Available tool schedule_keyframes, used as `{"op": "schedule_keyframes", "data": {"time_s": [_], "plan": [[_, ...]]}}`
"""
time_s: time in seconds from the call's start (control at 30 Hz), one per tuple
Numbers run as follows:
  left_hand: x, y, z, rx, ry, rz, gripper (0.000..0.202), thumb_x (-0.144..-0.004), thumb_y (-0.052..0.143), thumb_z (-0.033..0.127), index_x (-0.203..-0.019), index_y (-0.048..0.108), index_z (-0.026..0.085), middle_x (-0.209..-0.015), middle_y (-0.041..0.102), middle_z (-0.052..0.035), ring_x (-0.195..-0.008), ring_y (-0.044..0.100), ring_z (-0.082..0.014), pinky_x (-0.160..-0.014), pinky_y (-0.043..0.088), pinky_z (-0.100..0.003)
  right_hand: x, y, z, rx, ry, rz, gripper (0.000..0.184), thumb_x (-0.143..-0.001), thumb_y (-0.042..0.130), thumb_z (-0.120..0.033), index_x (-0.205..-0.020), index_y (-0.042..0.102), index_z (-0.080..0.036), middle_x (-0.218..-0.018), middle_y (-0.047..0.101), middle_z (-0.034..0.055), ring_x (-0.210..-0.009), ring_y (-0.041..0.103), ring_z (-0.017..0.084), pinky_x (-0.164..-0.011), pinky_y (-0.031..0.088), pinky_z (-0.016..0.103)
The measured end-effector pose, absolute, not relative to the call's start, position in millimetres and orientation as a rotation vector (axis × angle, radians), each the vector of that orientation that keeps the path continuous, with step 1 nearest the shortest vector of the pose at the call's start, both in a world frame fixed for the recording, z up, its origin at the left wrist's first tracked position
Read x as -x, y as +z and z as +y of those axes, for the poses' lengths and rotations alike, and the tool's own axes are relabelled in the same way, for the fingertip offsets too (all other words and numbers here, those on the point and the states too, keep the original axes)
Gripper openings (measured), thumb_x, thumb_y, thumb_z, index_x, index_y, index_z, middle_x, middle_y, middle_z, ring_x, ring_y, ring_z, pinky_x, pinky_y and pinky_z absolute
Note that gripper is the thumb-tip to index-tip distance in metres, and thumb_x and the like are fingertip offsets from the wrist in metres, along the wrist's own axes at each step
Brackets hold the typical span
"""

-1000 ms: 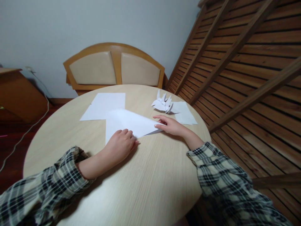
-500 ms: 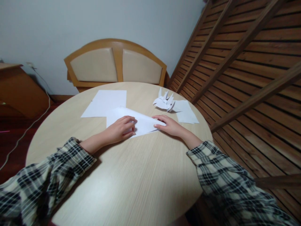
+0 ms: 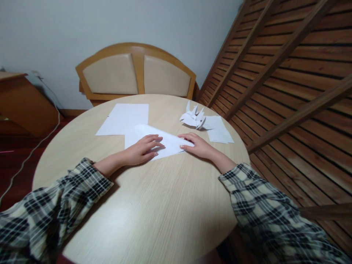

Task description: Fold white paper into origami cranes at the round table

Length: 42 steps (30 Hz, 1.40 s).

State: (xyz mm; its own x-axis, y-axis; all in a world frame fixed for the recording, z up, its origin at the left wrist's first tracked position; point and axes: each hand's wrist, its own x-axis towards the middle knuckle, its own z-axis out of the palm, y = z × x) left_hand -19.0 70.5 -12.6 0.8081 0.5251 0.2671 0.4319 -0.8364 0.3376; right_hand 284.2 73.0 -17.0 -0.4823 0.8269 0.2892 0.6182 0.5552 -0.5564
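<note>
A white sheet of paper point(image 3: 172, 144), one side folded over into a slanting edge, lies on the table between both hands. My left hand point(image 3: 144, 149) rests flat on its left part, fingers spread and pointing right. At the sheet's right corner, my right hand point(image 3: 198, 145) pinches the folded paper between thumb and fingers. Behind my left hand, a flat white sheet point(image 3: 123, 117) meets or lies partly under the folded one; I cannot tell which.
Several folded paper cranes point(image 3: 194, 117) stand at the back right, beside smaller white paper pieces point(image 3: 220, 130). All of this is on a round light wood table point(image 3: 154, 212). Past its far edge is a padded headboard point(image 3: 167, 75); a slatted wood panel point(image 3: 288, 73) slants along the right.
My left hand's fingers have straightened and spread out over the paper, reaching slightly right. My right hand keeps its hold at the corner. The view has shifted a little.
</note>
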Motion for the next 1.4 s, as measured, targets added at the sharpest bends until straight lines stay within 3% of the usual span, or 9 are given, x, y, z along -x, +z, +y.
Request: {"op": "schedule_keyframes", "data": {"time_s": [0.73, 0.97, 1.4], "plan": [[20.8, -9.2, 73.2, -2.707, 0.481, 0.667, 0.028, -0.095, 0.049, 0.024, -0.12, 0.063, 0.021, -0.143, 0.051, -0.0117, -0.137, 0.039, -0.0279, -0.113, 0.032, -0.052, -282.3, -16.4, 70.0, 1.156, 0.435, -2.349, 0.044, -0.087, 0.064, -0.036, -0.129, 0.059, -0.023, -0.113, 0.06, 0.0095, -0.109, 0.055, 0.025, -0.098, 0.044, 0.043], [18.5, -6.3, 69.2, -2.69, 0.472, 0.608, 0.035, -0.097, 0.044, 0.018, -0.128, 0.059, 0.022, -0.143, 0.054, -0.0085, -0.142, 0.035, -0.0248, -0.115, 0.032, -0.05, -282.3, -17.3, 71.9, 1.143, 0.433, -2.342, 0.042, -0.088, 0.063, -0.033, -0.129, 0.059, -0.025, -0.114, 0.061, 0.0093, -0.109, 0.055, 0.025, -0.098, 0.044, 0.044], [19.8, -8.1, 71.2, -2.66, 0.454, 0.567, 0.038, -0.098, 0.044, 0.02, -0.134, 0.056, 0.023, -0.141, 0.057, -0.0086, -0.141, 0.038, -0.0244, -0.114, 0.035, -0.049, -282.3, -18.2, 73.1, 1.153, 0.432, -2.344, 0.042, -0.087, 0.063, -0.033, -0.128, 0.06, -0.027, -0.113, 0.06, 0.0079, -0.109, 0.055, 0.025, -0.099, 0.044, 0.044]]}}
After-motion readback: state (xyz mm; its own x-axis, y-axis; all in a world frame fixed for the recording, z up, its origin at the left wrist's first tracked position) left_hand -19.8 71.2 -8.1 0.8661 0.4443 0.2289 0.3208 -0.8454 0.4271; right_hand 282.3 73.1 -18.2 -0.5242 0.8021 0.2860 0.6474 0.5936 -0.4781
